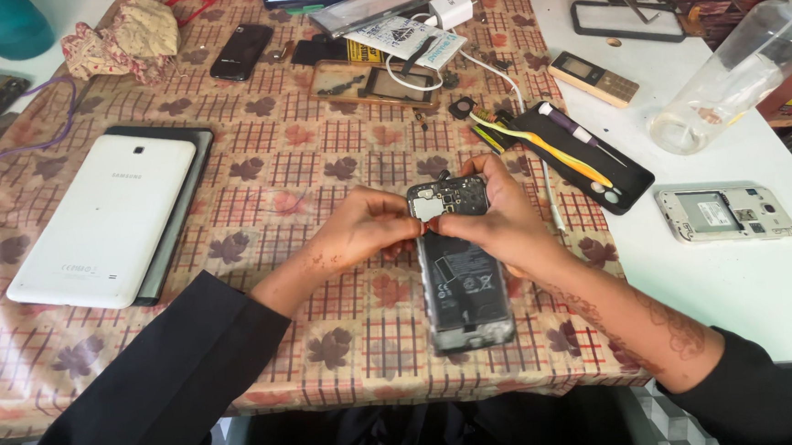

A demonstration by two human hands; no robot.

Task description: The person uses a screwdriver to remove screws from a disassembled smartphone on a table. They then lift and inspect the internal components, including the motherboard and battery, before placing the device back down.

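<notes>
Black circuitry and a battery lie exposed on the phone (461, 273), whose back cover is already off. The phone is held tilted above the checked cloth (318, 154), lower end toward the person. The left hand (364, 229) pinches the phone's upper left edge, fingers (406, 234) closed on the frame just below a small metal shield. The right hand (501, 216) wraps the upper right corner, fingers curled over the top edge and gripping it. Board and battery remain seated, so disassembly appears to be at an early-to-middle stage. Beyond the right fingers lies a black tray (594, 160) with a yellow pry tool (538, 145) and a screwdriver (574, 131). Well left of the left fingers rests a white tablet (103, 222).
</notes>
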